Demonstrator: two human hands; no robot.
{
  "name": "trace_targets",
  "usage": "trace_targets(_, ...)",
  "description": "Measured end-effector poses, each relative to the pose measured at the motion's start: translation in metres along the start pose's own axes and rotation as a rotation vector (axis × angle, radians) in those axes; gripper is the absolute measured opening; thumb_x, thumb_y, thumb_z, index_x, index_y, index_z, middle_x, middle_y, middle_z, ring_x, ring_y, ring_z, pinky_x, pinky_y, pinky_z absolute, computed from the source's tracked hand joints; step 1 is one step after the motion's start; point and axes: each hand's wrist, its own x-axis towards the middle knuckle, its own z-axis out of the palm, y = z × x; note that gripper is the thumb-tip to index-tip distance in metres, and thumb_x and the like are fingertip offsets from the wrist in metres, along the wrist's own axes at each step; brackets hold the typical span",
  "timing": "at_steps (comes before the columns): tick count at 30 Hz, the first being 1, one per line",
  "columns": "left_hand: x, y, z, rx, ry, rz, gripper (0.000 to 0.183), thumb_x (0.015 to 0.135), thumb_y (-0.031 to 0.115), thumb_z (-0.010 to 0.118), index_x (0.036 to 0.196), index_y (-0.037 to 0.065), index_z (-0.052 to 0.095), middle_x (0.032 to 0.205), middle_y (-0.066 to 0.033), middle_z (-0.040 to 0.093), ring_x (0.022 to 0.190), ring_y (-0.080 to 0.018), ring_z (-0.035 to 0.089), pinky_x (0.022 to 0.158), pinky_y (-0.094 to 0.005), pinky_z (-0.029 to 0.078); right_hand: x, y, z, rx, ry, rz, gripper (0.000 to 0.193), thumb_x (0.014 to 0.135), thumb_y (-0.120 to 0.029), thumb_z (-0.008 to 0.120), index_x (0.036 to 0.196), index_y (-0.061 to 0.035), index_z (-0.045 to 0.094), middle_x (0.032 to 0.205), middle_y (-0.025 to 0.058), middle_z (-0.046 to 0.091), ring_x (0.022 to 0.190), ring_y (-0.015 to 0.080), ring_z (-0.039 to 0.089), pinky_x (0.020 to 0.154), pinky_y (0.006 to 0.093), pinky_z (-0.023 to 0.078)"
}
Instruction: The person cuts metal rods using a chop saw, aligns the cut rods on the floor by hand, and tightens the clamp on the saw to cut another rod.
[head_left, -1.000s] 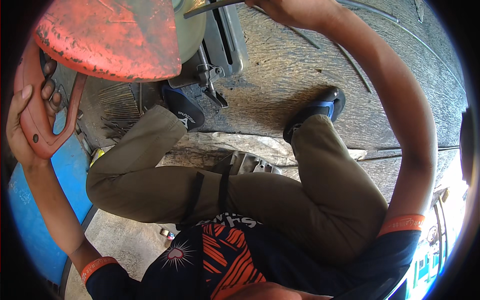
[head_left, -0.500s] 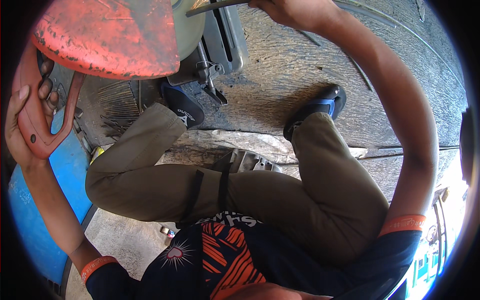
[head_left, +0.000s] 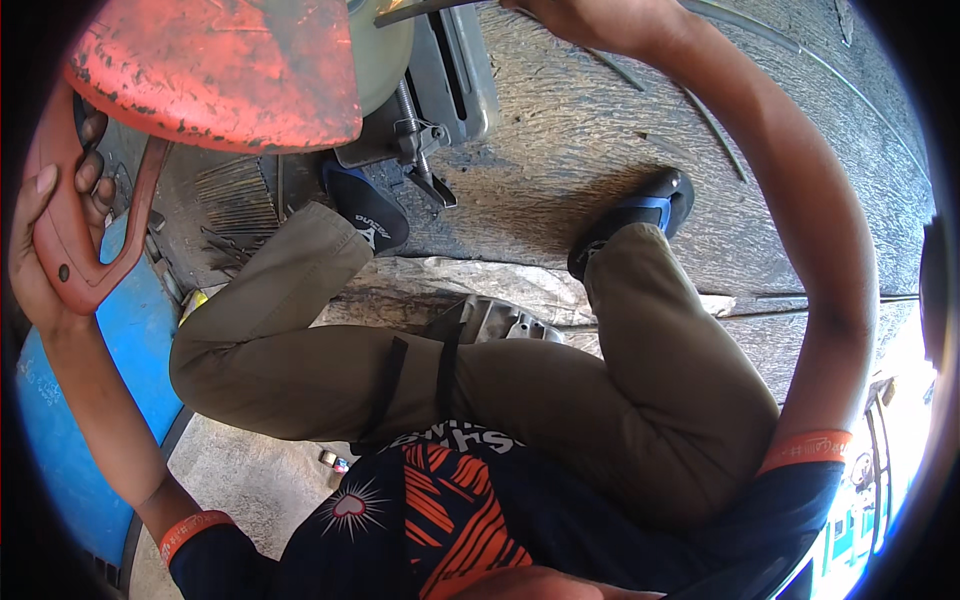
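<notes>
At the upper left stands a cut-off saw with a worn red blade guard [head_left: 220, 80]. My left hand [head_left: 38, 225] is wrapped round its red loop handle [head_left: 70, 255]. A greyish abrasive disc [head_left: 388, 65] shows beyond the guard's right edge. At the top edge my right hand [head_left: 605, 22] is closed on a dark flat metal strip [head_left: 425, 8], some of its fingers cut off by the picture's edge. The strip's left end lies against or just in front of the disc face; contact cannot be made out. A small orange glow, like sparks, shows beside it.
The saw's grey base [head_left: 465, 75] with its clamp screw [head_left: 408, 125] rests on worn boards [head_left: 540, 150]. Thin rods [head_left: 715, 130] lie at the right, a bundle of rods [head_left: 235, 195] at the left. My feet straddle the base's near side. A blue rounded surface [head_left: 90, 400] lies under my left forearm.
The metal strip and my right hand have shifted slightly upward in view. An orange glow has appeared at the disc. My left hand stays on the handle, nearly still.
</notes>
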Motion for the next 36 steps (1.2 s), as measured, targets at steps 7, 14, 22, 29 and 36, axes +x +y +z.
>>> trace_targets(7,-0.001,0.0,0.006,-0.006,0.009,0.017,0.052,0.092,0.017,0.055,0.132,-0.01,0.036,0.114,-0.0161,0.052,0.085,-0.0127,0.053,0.076,-0.0253,0.051,0.003,0.005,0.006,0.008,0.012,-0.061,0.017,0.084,-0.013,0.062,0.078,0.0015,0.057,0.065,0.0221,0.061,0.063,0.0405,0.063,0.056,0.0462,0.051)
trace_targets(14,0.0,0.001,-0.005,-0.044,-0.066,-0.072,0.05,0.094,0.019,0.053,0.132,-0.01,0.036,0.097,-0.0115,0.053,0.086,-0.0138,0.053,0.079,-0.0252,0.049,-0.001,0.006,0.005,0.01,0.036,-0.127,0.017,0.085,-0.013,0.062,0.076,0.0009,0.058,0.065,0.0212,0.061,0.062,0.0394,0.063,0.055,0.0454,0.051)
trace_targets(22,-0.001,0.0,-0.013,0.031,0.012,-0.046,0.042,0.096,0.021,0.05,0.125,-0.009,0.041,0.091,-0.0094,0.053,0.085,-0.0172,0.056,0.08,-0.0274,0.05,0.0,0.004,0.005,-0.028,0.075,-0.149,0.019,0.084,-0.015,0.064,0.076,0.0003,0.058,0.064,0.02,0.06,0.062,0.0386,0.063,0.054,0.0452,0.05)
trace_targets(29,0.001,0.0,-0.012,0.004,-0.022,-0.083,0.043,0.097,0.02,0.048,0.127,-0.009,0.04,0.09,-0.0091,0.053,0.085,-0.017,0.056,0.08,-0.0274,0.05,-0.001,-0.001,0.002,-0.052,0.082,-0.148,0.016,0.082,-0.013,0.064,0.076,0.0,0.058,0.064,0.0189,0.061,0.062,0.0375,0.064,0.055,0.0445,0.051)
trace_targets(36,0.001,0.0,-0.016,-0.016,-0.073,-0.078,0.048,0.097,0.021,0.048,0.131,-0.011,0.038,0.091,-0.0089,0.052,0.088,-0.0154,0.054,0.083,-0.0268,0.047,0.002,0.002,0.006,-0.086,0.086,-0.133,0.013,0.079,-0.011,0.065,0.075,-0.0005,0.059,0.064,0.0187,0.061,0.062,0.0375,0.064,0.055,0.0444,0.051)
